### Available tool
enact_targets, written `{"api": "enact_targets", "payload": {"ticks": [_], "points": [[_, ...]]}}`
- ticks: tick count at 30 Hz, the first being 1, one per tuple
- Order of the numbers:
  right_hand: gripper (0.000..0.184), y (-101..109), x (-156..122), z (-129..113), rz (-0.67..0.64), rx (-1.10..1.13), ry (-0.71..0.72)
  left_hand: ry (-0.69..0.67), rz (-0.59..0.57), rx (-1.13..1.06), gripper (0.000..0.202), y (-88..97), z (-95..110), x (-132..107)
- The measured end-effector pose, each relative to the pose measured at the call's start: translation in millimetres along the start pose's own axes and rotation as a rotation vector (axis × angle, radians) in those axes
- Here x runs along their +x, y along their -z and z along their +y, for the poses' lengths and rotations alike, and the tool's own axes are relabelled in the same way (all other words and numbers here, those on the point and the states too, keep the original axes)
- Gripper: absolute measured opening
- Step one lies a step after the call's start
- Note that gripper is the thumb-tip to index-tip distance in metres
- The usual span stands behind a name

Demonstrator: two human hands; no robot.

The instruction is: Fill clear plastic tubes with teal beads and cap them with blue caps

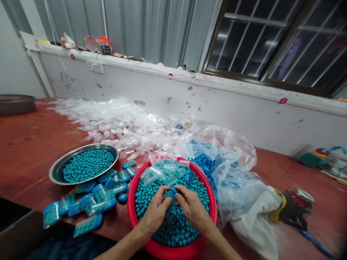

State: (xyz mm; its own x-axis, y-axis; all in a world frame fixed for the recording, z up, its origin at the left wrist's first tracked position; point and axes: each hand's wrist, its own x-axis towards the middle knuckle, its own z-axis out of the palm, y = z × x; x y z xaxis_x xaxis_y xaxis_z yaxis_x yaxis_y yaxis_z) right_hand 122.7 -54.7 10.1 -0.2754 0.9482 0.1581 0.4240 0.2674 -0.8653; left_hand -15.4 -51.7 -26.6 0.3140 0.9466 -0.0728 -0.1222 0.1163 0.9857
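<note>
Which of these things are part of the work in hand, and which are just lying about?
In use:
left hand and right hand, together on a small blue bag
red bowl of teal beads
metal dish of beads
filled bags
empty clear bags

Lying about:
grey basin
red can
colourful cloth

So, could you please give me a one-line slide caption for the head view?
Left hand and right hand hold a small blue piece over a round red plastic basin of teal beads.
</note>
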Motion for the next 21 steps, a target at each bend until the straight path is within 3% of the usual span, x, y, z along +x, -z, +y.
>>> {"api": "enact_targets", "payload": {"ticks": [2, 5, 7, 14, 19, 21], "points": [[0.040, -3.1, -4.5, -4.3, -0.077, -0.123, 0.027, -0.020, 0.035, 0.013, 0.038, 1.3, 0.4, 0.2], [0.085, -8.5, -8.3, -6.4, -0.185, -0.307, -0.052, -0.106, 0.077, 0.015, 0.044, 4.2, 0.0, 1.4], [0.097, -12.5, -8.6, -6.5, -0.215, -0.396, -0.105, -0.132, 0.068, 0.003, 0.047, 4.5, -0.2, 2.2], [0.076, -29.1, -6.6, -1.3, -0.003, -0.549, 0.051, -0.051, 0.090, -0.026, 0.034, -5.7, 8.7, 2.5], [0.076, -41.9, -9.9, 8.3, 0.063, -0.607, 0.045, -0.064, 0.138, 0.091, 0.025, -8.4, 10.8, 4.6], [0.076, -41.6, -10.7, 6.9, 0.025, -0.579, 0.029, -0.099, 0.151, 0.176, 0.021, -7.4, 11.0, 5.1]]}}
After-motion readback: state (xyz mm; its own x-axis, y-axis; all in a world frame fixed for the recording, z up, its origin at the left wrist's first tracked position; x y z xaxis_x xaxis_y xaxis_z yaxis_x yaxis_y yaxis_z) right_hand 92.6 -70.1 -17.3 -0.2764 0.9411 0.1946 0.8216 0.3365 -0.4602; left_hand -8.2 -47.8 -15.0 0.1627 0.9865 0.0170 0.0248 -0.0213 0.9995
